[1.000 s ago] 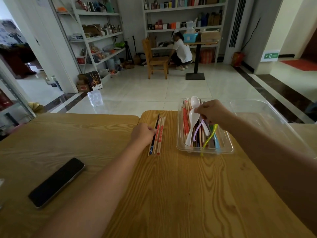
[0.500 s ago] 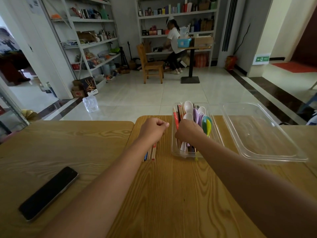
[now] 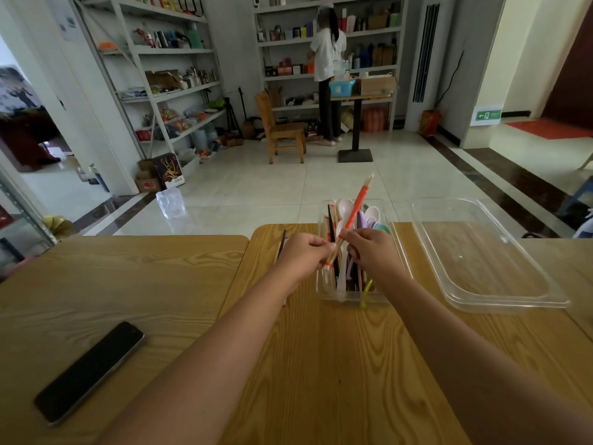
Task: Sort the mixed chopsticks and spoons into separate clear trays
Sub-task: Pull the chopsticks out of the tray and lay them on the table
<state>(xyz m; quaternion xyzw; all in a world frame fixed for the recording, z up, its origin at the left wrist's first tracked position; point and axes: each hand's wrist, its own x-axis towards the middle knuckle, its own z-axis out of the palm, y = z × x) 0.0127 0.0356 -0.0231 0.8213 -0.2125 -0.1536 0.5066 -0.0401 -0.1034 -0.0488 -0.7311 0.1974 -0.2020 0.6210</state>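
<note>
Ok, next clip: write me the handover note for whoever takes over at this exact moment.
Left hand: pinches the lower end of the red-sleeved chopsticks.
Right hand: grips the same chopsticks higher up, above the mixed tray.
Done: at least one dark chopstick lies on the table left of that tray, partly hidden by the left hand.
Left: spoons and chopsticks are mixed in that tray; the large clear tray on the right holds nothing.

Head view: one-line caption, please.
Left hand and right hand hold red-sleeved chopsticks over the mixed tray; empty clear tray beside it.
</note>
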